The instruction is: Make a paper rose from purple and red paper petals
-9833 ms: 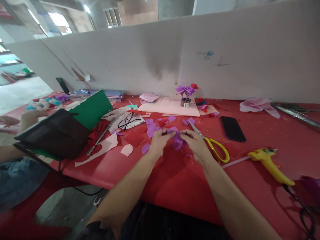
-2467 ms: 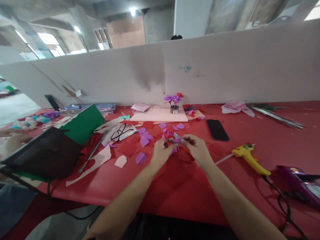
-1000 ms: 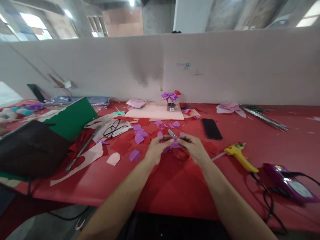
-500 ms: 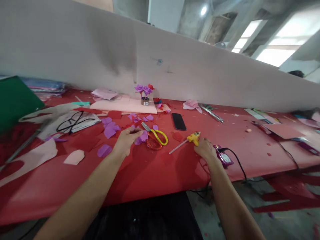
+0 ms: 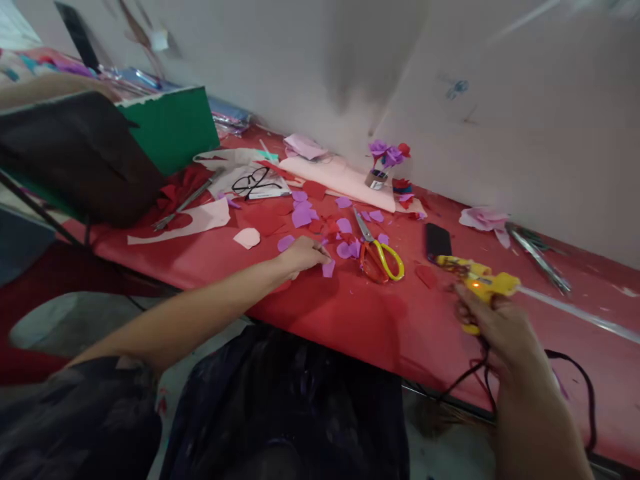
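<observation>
My right hand (image 5: 503, 327) is wrapped round the handle of a yellow hot glue gun (image 5: 487, 283), which is lifted off the table. Its small orange light glows, its nozzle points left, and a clear glue stick (image 5: 580, 311) sticks out of its back. Low over the red tabletop, my left hand (image 5: 303, 257) has its fingertips pinched at the edge of a purple paper petal (image 5: 329, 269). More purple petals (image 5: 303, 213) lie just beyond that hand. Scissors (image 5: 383, 257) with one yellow and one red handle rest between my hands.
A black phone (image 5: 438, 240) lies behind the glue gun. Near the wall stand purple and red paper flowers (image 5: 387, 155) in a small holder. Eyeglasses (image 5: 257, 182), pink paper (image 5: 335, 179) and a green board (image 5: 175, 127) are to the left. A cord (image 5: 583, 373) runs beside my right arm.
My right hand has picked up the glue gun and turned it so the nozzle points left. My left hand has drawn away from the scissors, pinching a purple petal. The view has swung left.
</observation>
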The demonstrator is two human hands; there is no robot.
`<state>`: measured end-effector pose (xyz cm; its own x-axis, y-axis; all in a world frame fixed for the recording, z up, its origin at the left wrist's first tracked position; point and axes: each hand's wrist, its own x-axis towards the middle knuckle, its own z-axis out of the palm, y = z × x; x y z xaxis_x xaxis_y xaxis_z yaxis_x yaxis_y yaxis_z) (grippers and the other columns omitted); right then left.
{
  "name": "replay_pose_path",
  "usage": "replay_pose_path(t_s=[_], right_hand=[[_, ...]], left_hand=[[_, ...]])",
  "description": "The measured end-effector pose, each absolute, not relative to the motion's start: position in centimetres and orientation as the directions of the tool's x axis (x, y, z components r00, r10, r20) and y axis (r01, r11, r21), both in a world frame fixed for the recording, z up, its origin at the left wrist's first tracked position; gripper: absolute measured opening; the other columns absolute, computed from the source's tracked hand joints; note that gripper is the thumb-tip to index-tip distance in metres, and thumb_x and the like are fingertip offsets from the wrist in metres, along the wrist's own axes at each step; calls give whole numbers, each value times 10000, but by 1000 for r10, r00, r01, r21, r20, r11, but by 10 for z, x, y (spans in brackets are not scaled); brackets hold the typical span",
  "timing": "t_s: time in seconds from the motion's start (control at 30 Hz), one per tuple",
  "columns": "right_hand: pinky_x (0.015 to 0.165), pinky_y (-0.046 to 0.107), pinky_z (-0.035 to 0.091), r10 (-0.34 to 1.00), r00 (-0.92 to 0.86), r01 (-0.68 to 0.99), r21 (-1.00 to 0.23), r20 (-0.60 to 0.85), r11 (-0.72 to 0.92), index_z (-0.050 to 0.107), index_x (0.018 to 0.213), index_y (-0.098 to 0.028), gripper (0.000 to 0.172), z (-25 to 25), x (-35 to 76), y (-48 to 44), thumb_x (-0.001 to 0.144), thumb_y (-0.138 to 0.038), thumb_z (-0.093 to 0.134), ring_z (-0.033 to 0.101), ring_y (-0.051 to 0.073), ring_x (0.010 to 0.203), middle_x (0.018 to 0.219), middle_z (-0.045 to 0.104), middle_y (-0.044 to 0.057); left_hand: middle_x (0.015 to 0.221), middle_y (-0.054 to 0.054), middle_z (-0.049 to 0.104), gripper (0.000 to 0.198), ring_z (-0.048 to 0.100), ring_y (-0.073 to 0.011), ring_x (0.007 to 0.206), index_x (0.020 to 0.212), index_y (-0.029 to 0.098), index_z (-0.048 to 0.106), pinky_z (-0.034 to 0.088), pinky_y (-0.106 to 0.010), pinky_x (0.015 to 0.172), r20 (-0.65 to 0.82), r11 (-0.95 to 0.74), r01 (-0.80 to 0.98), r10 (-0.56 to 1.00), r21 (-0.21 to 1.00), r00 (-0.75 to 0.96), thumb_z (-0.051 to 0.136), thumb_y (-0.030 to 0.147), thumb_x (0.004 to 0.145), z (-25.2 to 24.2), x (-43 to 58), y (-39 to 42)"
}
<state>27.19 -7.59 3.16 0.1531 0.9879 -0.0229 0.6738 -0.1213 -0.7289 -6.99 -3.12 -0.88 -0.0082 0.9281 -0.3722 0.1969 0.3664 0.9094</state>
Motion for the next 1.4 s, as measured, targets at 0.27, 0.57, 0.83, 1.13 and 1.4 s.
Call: replay_pose_path(t_s=[0.27,0.57,0.83,1.13,1.4], right_hand=[[458,256,349,923,-260,526,-843,-285,-112,576,773,-192,593,17,160,-96,748,-782,523,436,120,490,567,508,-7],[458,250,340,896,-264,552,-818,-356,-162,564,758,-194,662,-8,150,-85,697,-850,500,430,111,471,543,500,-18],[473,258,364,878,-286,554,-814,-384,-175,565,707,-194,637,-12,149,-82,698,-830,530,448,119,493,555,504,-13],[484,261,356,869,-273,574,-795,-412,-196,547,689,-206,525,-14,151,-81,774,-724,550,442,125,502,555,490,-20],[488,262,342,866,-303,616,-775,-397,-140,526,664,-210,508,-11,154,-79,812,-696,519,438,128,509,553,479,-20]], left_hand=[[476,18,549,177,468,-96,500,497,147,639,369,-242,530,-410,403,275,911,873,-34,740,50,605,-8,-66,-27],[510,5,596,103,492,-89,521,548,131,685,381,-220,521,-379,370,300,925,879,-32,745,63,596,-21,-68,-23],[527,4,603,90,488,-88,526,551,132,687,373,-220,507,-395,386,316,918,867,-39,746,80,595,-17,-68,-23],[496,-12,590,107,559,-142,572,531,135,684,389,-250,540,-327,283,489,945,825,4,747,55,565,-12,-70,-21],[547,-21,632,161,612,-167,629,497,142,664,421,-262,598,-335,230,598,940,768,69,733,17,571,0,-72,-19]])
